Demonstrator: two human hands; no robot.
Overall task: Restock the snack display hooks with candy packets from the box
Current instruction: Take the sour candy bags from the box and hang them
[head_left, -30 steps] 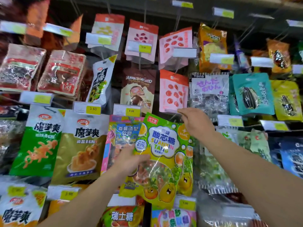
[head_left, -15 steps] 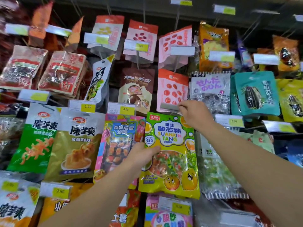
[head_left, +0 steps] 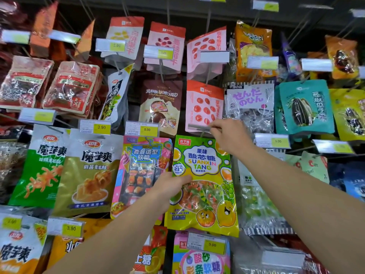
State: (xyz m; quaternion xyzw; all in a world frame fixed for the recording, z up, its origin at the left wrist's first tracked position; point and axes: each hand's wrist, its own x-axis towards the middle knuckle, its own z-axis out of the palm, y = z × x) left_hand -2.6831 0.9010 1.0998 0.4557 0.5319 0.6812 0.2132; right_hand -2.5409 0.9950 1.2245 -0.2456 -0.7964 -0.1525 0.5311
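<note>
Head view: hanging step underway. Left hand (head_left: 167, 187) pinching green candy packet (head_left: 203, 182) by its left edge, packet up at hook (head_left: 199, 127). Right hand (head_left: 230, 135) curled at hook's tag, apparently pinching it. Next: threading the packet's hole, hidden behind knuckles, onto hook.

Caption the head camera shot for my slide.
Left hand holds a green candy packet while right hand pinches the hook's tag holder.

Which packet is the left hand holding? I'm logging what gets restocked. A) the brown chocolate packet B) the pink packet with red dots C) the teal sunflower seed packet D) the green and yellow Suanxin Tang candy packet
D: the left hand grips the left edge of the green and yellow Suanxin Tang packet.
</note>
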